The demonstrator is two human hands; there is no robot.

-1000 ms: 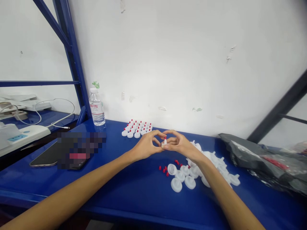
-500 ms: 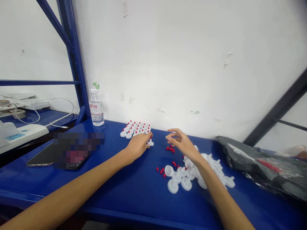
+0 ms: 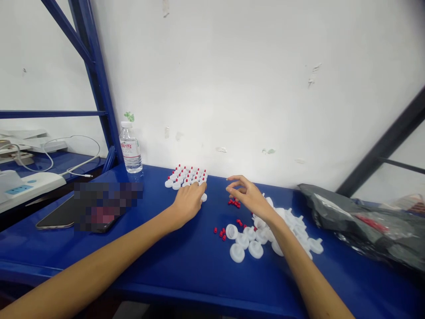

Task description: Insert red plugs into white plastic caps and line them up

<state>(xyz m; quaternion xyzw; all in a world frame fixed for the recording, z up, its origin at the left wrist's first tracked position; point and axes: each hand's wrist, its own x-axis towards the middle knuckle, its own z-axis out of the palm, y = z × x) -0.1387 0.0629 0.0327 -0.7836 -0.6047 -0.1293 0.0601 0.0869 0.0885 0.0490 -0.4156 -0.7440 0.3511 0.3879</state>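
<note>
My left hand (image 3: 190, 201) is closed around a white nozzle cap (image 3: 204, 197), whose base shows beside the fingers; its upper part is hidden by them. Just behind stand rows of white nozzle caps with red tips (image 3: 177, 185), all upright. My right hand (image 3: 247, 195) hovers with curved fingers apart and nothing visible between them. Beneath it lie small red tips (image 3: 234, 203), and more red tips (image 3: 222, 233) are scattered nearer me. A heap of loose white nozzle caps (image 3: 256, 249) without red tips spreads under and beside my right forearm, partly covered by it.
A water bottle (image 3: 130, 148) stands at the back left. Dark flat devices (image 3: 59, 212), partly blurred out, lie on the left of the blue table (image 3: 186, 270). A power strip (image 3: 36, 185) is at far left, a dark plastic bag (image 3: 352, 226) at right.
My left hand has shifted slightly toward the rows, and its fingers now cover the red tip of the cap it holds. The right hand has barely moved; the view has tilted a little.
</note>
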